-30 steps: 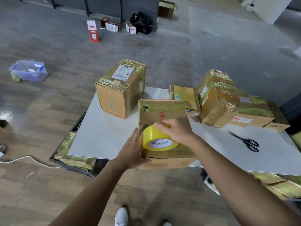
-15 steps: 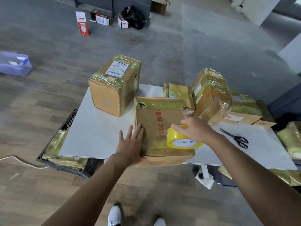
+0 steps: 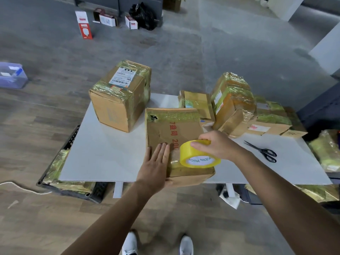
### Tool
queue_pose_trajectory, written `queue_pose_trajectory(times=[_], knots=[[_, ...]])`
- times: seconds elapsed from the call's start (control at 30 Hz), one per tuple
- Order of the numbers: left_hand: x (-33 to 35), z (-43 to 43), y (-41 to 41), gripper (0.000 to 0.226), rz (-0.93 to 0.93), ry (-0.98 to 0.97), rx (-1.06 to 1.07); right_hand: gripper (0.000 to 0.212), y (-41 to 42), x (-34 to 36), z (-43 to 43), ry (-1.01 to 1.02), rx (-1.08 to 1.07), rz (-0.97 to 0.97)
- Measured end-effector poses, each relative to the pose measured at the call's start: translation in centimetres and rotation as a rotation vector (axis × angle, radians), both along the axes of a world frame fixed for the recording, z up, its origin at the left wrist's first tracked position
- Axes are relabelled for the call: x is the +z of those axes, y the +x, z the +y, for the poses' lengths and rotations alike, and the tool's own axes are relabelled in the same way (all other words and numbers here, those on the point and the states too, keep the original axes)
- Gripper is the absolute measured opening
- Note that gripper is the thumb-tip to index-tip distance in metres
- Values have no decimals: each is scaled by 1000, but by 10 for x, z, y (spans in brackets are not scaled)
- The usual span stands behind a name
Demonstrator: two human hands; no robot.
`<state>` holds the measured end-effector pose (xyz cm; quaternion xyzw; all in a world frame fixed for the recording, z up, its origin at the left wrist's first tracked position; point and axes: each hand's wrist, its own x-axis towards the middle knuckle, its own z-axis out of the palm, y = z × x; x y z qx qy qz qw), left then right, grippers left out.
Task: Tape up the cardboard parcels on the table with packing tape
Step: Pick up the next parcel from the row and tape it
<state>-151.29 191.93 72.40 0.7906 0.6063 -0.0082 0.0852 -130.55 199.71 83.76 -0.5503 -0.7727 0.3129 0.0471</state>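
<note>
Flat cardboard parcel (image 3: pixel 173 137) overhanging the white table's (image 3: pixel 110 153) near edge: left hand (image 3: pixel 155 168) pressed flat, fingers straight, on its top; right hand (image 3: pixel 217 144) gripping the yellow packing-tape roll (image 3: pixel 199 155) above its near right corner.

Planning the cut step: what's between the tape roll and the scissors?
In the head view, only the right hand gripping the tape roll, its wrist, then bare white table up to the scissors.
</note>
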Motion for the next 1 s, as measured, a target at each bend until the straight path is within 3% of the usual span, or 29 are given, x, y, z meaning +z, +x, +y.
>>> queue_pose_trajectory(times=[0.2,0.4,0.53,0.63,0.73,0.9,1.0], knots=[[4,-1,4,107,8,10,14,58,21,16,15,79,125,-228],[18,5,32,114,105,-44,104,57,46,1,11,71,13,74],[15,9,73,122,-58,-45,135,61,40,-2,10,92,72,69],[3,10,71,124,-71,-29,148,60,41,-1,16,69,123,92],[-1,11,71,126,-94,3,154,60,49,2,20,112,118,3],[-3,10,72,122,-45,11,138,62,79,-7,33,160,172,-371],[-3,11,72,120,-22,-11,128,66,92,-27,34,97,128,-365]])
